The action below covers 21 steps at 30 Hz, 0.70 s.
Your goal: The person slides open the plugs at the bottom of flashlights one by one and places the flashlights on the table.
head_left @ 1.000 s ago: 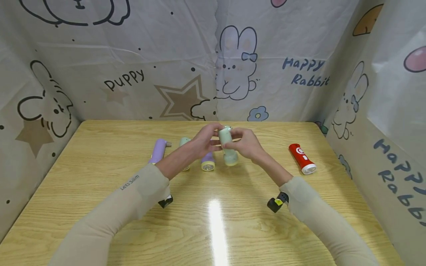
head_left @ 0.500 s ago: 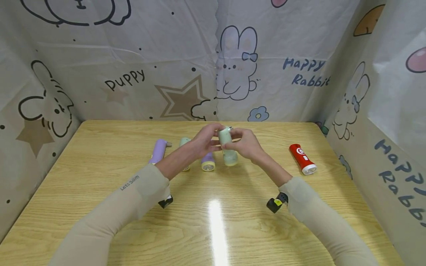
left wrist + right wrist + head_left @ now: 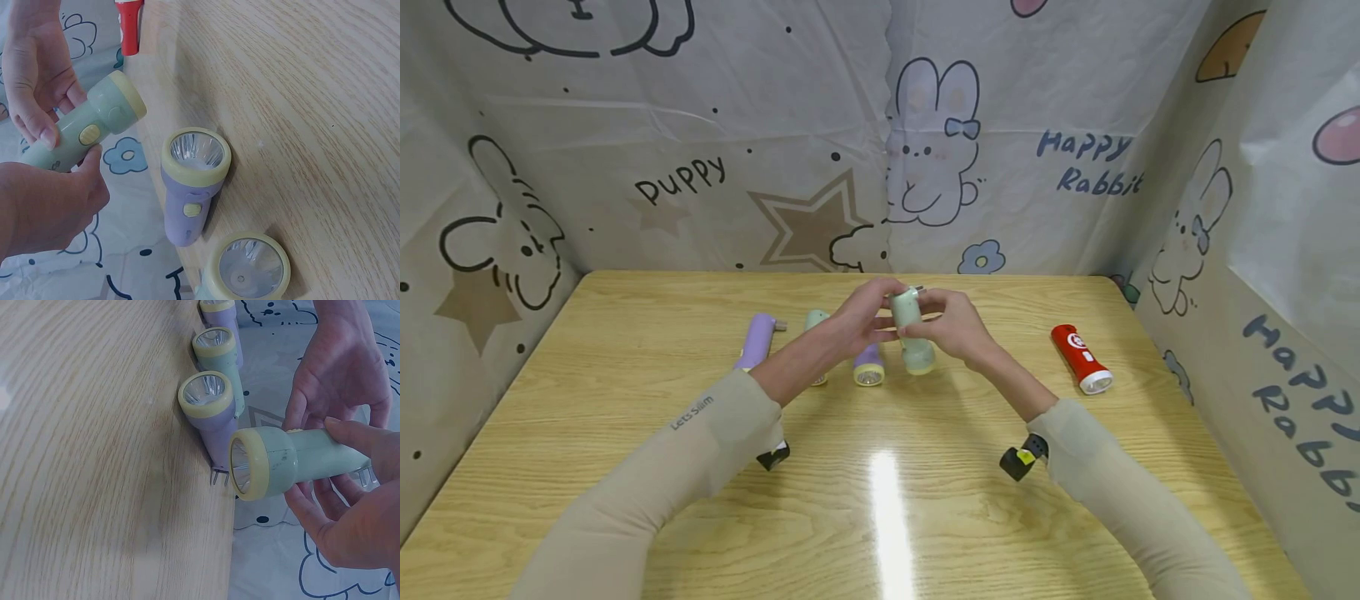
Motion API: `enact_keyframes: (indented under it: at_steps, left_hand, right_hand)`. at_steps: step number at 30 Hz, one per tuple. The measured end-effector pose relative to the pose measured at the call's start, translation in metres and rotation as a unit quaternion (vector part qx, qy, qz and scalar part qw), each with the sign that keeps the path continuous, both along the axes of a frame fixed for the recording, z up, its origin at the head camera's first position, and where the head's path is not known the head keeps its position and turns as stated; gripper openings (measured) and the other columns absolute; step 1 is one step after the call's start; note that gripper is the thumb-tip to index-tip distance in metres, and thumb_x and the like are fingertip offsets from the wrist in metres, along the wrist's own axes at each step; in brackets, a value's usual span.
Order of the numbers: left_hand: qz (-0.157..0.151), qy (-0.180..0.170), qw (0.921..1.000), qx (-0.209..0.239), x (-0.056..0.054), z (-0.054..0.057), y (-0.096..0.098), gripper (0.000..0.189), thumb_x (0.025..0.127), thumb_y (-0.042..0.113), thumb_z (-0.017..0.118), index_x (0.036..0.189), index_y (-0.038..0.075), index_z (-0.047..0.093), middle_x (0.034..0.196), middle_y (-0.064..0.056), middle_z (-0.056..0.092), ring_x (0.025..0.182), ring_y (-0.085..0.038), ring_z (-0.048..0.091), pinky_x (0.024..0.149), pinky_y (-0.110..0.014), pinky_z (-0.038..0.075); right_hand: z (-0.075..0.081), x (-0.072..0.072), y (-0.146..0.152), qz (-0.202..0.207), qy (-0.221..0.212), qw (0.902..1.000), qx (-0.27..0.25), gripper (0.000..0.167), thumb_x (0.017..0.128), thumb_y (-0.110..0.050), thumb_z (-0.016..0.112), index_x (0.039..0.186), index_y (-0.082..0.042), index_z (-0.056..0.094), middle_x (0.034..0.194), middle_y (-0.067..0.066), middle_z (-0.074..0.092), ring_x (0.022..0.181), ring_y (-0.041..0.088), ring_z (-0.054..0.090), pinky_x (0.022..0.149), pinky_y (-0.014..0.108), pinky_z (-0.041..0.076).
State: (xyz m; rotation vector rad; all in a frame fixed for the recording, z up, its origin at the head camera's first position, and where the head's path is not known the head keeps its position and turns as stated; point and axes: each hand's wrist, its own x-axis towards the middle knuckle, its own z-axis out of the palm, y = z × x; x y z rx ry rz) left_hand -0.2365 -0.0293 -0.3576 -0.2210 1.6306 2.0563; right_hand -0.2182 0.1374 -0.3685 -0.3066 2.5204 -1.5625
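Both hands hold a pale green flashlight above the table's far part. It is tilted, with its yellow-rimmed lens end lower and toward the person. Metal plug prongs stick out at its tail. My right hand grips the body, thumb on one side and fingers on the other, as the right wrist view shows. My left hand grips it from the other side; in the left wrist view a digit lies close to the yellow switch. Part of the left fingers is hidden behind the body.
Below the hands lie a purple flashlight, a second green flashlight partly covered by the left forearm, and another purple flashlight with prongs out. A red flashlight lies at the right. Printed cloth walls the wooden table.
The held green flashlight has turned slightly, so its prongs show more and point further right. Both hands stay almost in place, and the flashlights on the table have not moved.
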Motion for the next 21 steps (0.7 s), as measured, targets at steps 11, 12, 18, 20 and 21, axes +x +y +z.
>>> enact_keyframes:
  at_steps: [11,12,18,20,21]
  left_hand:
    - [0.003,-0.013,0.9999,0.005,-0.0007,0.0001,0.0007,0.035,0.096,0.023,0.059,0.127,0.008,0.052,0.13,-0.015,0.046,0.121,-0.037,0.053,0.1,-0.043,0.049]
    - [0.003,-0.013,0.9999,0.005,-0.0008,0.0001,0.0009,0.035,0.096,0.023,0.059,0.127,0.008,0.053,0.13,-0.016,0.046,0.121,-0.037,0.053,0.1,-0.043,0.049]
    - [0.005,-0.014,0.9999,0.004,-0.0017,-0.0006,0.0016,0.035,0.097,0.024,0.06,0.127,0.007,0.054,0.13,-0.016,0.046,0.12,-0.037,0.053,0.099,-0.042,0.05]
    - [0.005,-0.014,0.9999,0.003,-0.0019,-0.0008,0.0016,0.035,0.097,0.025,0.059,0.127,0.007,0.054,0.13,-0.016,0.046,0.121,-0.037,0.053,0.099,-0.042,0.049]
    - [0.005,-0.013,0.9999,0.003,-0.002,-0.001,0.0016,0.035,0.097,0.025,0.059,0.127,0.008,0.054,0.13,-0.016,0.047,0.121,-0.037,0.053,0.1,-0.043,0.049]
  right_hand:
    - [-0.0005,0.0007,0.0006,0.002,0.004,1.0,-0.007,0.041,0.082,-0.008,0.081,0.118,0.002,0.065,0.119,0.014,0.066,0.112,0.032,0.059,0.091,0.046,0.053]
    - [-0.0006,0.0006,0.0005,0.002,0.003,1.0,-0.007,0.041,0.082,-0.009,0.081,0.118,0.002,0.065,0.119,0.014,0.065,0.113,0.032,0.059,0.091,0.046,0.052]
    - [-0.0008,0.0007,0.0005,0.003,0.004,1.0,-0.006,0.041,0.082,-0.01,0.08,0.119,0.002,0.065,0.119,0.015,0.065,0.113,0.034,0.058,0.091,0.047,0.052]
    - [-0.0005,0.0007,0.0005,0.003,0.005,1.0,-0.005,0.041,0.082,-0.01,0.08,0.119,0.002,0.065,0.119,0.015,0.065,0.113,0.033,0.058,0.091,0.047,0.052]
    - [-0.0002,0.0007,0.0006,0.002,0.004,1.0,-0.004,0.041,0.082,-0.01,0.08,0.119,0.001,0.065,0.119,0.014,0.065,0.113,0.033,0.058,0.091,0.047,0.052]
